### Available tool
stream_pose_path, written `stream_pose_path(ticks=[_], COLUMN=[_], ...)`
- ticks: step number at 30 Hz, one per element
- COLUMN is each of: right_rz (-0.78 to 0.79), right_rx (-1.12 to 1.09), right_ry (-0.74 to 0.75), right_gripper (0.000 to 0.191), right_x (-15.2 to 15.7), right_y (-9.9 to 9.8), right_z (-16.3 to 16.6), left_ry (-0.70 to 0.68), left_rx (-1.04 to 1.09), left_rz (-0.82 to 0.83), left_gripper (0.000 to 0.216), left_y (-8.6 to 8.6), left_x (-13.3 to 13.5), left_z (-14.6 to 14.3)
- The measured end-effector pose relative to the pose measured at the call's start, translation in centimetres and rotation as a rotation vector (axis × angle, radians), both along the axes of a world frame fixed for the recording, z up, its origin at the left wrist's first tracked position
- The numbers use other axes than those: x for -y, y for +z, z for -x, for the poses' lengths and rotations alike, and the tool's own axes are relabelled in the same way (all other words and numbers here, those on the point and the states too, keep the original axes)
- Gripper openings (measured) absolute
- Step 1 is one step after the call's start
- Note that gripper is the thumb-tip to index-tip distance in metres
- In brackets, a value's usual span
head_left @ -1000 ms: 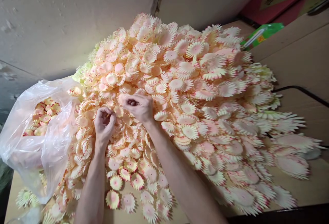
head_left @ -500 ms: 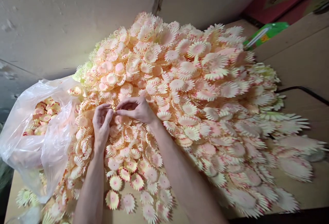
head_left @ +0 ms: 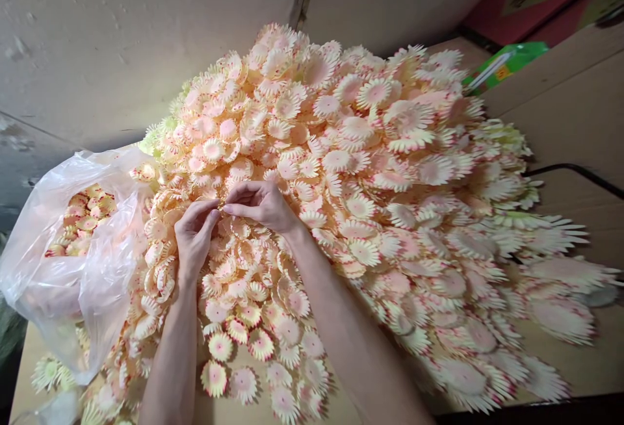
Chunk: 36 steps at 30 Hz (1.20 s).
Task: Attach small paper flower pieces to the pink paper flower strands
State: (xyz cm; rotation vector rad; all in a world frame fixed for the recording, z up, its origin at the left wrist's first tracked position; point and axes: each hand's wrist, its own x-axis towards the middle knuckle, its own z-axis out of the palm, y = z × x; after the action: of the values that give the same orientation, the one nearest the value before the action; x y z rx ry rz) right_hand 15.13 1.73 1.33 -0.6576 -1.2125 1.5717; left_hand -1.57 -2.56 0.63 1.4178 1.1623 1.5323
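A big heap of cream and pink fringed flower pieces (head_left: 370, 171) covers the tabletop. Over its left part, my left hand (head_left: 193, 238) and my right hand (head_left: 260, 204) meet fingertip to fingertip. Both are closed in a pinch on one small flower piece (head_left: 221, 206) held between them, just above the heap. The piece is mostly hidden by my fingers.
A clear plastic bag (head_left: 73, 262) holding more flower pieces lies open at the left. A green box (head_left: 507, 64) sits at the back right on brown cardboard (head_left: 575, 119). A dark cable (head_left: 575, 175) runs along the right. A grey wall stands behind.
My hands were apart a second ago, each closed; they have come together and now pinch the same piece. The heap has not moved.
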Motion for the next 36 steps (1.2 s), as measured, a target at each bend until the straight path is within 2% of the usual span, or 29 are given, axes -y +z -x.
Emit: stream_pose_path(ticks=[8,17,24,36], right_rz=[0.031,0.021,0.027,0.031], right_rx=[0.019,0.014,0.015,0.021], right_ry=[0.016,0.018,0.024,0.046], right_gripper=[0.026,0.026,0.025,0.028], right_x=[-0.09,-0.14,-0.11,-0.08], right_y=[0.14,0.09,0.13,0.28], right_z=[-0.04,-0.25,-0.25,-0.25], left_ry=[-0.014,0.010,0.061,0.069], left_rx=[0.010,0.093,0.066,0.073], left_rz=[0.016,0.077,0.099,0.101], left_gripper=[0.016,0.018,0.020,0.019], left_y=[0.36,-0.12,0.09,0.36], left_x=[0.09,0.06,0.11,0.03], left_z=[-0.18,-0.07,-0.21,-0.37])
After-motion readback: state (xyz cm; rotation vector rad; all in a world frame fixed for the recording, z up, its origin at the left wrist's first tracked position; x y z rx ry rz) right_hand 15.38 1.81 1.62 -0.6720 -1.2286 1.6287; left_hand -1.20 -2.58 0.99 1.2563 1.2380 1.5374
